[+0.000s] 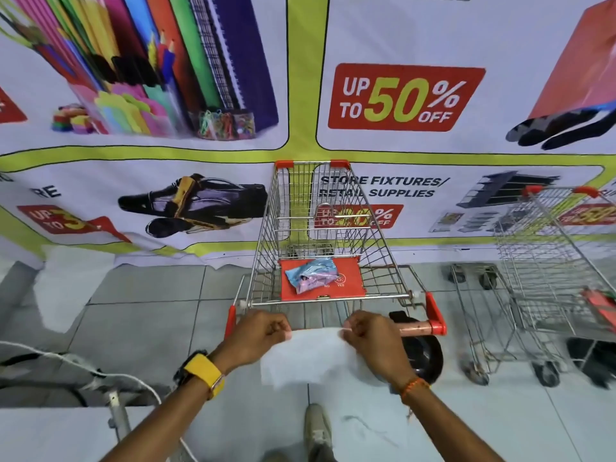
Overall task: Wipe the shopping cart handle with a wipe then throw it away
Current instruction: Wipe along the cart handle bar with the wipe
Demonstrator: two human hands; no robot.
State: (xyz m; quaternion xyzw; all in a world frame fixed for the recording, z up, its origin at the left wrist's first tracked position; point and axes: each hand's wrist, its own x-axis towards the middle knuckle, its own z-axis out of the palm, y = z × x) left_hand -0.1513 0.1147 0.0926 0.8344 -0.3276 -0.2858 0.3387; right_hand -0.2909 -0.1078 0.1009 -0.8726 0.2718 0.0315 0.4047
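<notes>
A white wipe (308, 356) is stretched flat between my two hands, just in front of the shopping cart (320, 228). My left hand (258, 335) pinches its upper left corner and my right hand (375, 338) pinches its upper right corner. The cart handle (418, 329) is a pinkish bar with red end caps; only its right part shows, the rest is hidden behind my hands and the wipe. A pale blue and pink wipes packet (311, 274) lies on the cart's red child-seat flap (350, 288).
A second wire cart (553, 261) stands to the right, close by. A large sale banner (400, 98) covers the wall behind both carts. A black round object (421, 355) sits on the tiled floor under the handle. White cables (83, 370) run at lower left. My shoe (316, 428) is below.
</notes>
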